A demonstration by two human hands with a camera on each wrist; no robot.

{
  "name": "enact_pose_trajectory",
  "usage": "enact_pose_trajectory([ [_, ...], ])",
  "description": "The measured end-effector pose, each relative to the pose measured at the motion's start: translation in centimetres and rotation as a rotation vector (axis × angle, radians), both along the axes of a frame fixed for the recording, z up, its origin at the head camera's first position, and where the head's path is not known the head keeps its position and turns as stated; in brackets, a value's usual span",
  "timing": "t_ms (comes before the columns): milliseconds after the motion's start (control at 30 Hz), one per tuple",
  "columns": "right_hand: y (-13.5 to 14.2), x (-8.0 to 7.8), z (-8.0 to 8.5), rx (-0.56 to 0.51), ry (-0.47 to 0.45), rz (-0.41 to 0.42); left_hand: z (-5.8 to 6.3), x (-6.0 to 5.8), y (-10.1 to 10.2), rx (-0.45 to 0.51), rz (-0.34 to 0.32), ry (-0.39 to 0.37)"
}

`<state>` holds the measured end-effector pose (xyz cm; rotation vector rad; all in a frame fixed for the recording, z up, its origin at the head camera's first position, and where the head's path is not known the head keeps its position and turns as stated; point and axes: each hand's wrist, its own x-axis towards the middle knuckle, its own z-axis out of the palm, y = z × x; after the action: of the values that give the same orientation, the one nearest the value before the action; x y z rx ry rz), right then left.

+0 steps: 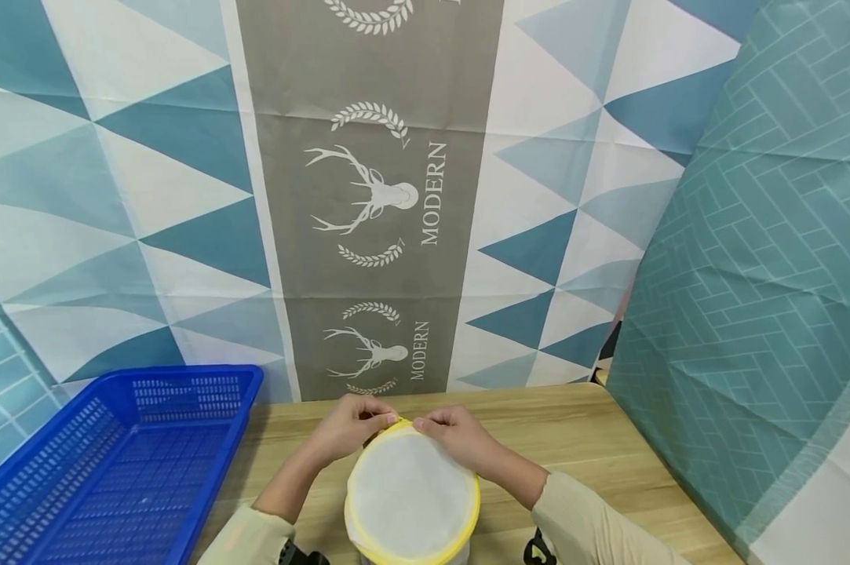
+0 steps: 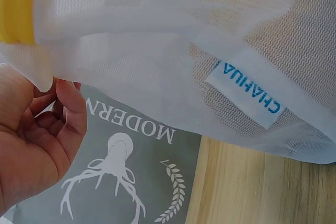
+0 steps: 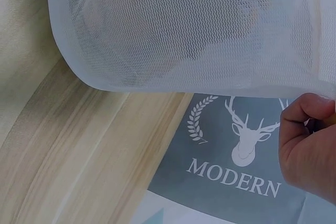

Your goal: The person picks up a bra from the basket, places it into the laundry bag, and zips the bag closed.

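Note:
A white mesh laundry bag (image 1: 412,494) with a yellow rim stands on the wooden table, its round white top facing up. My left hand (image 1: 350,430) pinches the far edge of the rim with thumb and forefinger. Just to the right, my right hand (image 1: 461,441) pinches the same edge, the fingertips of both hands close together. The left wrist view shows the bag's mesh side with a white CHAHUA label (image 2: 245,95) and part of the yellow rim (image 2: 17,8). In the right wrist view, the right hand's fingers curl at the bag's edge, and what they pinch is mostly hidden.
A blue plastic basket (image 1: 248,416) with slotted walls stands left of the bag. Behind the wooden table (image 1: 566,428) hangs a patterned cloth (image 1: 368,275) with deer heads and triangles. A green cloth (image 1: 764,298) hangs along the right side.

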<state>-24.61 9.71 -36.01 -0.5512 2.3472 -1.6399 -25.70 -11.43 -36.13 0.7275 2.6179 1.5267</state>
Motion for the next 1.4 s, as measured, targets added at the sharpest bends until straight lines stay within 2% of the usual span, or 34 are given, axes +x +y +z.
enact_pose_trajectory([
  [300, 0.13, -0.11, 0.05, 0.019, -0.002, -0.003, 0.02, 0.10, 0.03, 0.010, 0.015, 0.001],
  [500, -0.27, -0.18, 0.37, 0.029, -0.035, 0.054, 0.06, 0.16, 0.11, -0.008, 0.019, 0.019],
  [600, -0.56, -0.20, 0.44, 0.038, -0.014, 0.075, 0.10, 0.13, 0.11, -0.016, 0.016, 0.022],
  [733, -0.69, -0.17, 0.39, 0.052, 0.019, 0.059, 0.09, 0.11, 0.04, -0.015, 0.002, 0.022],
  [1100, -0.34, -0.12, 0.17, 0.040, 0.007, 0.020, -0.07, 0.20, -0.16, -0.004, 0.002, 0.006],
  [1400, -0.05, -0.10, 0.13, 0.032, -0.019, 0.003, -0.04, 0.31, -0.36, 0.053, 0.003, -0.012],
])
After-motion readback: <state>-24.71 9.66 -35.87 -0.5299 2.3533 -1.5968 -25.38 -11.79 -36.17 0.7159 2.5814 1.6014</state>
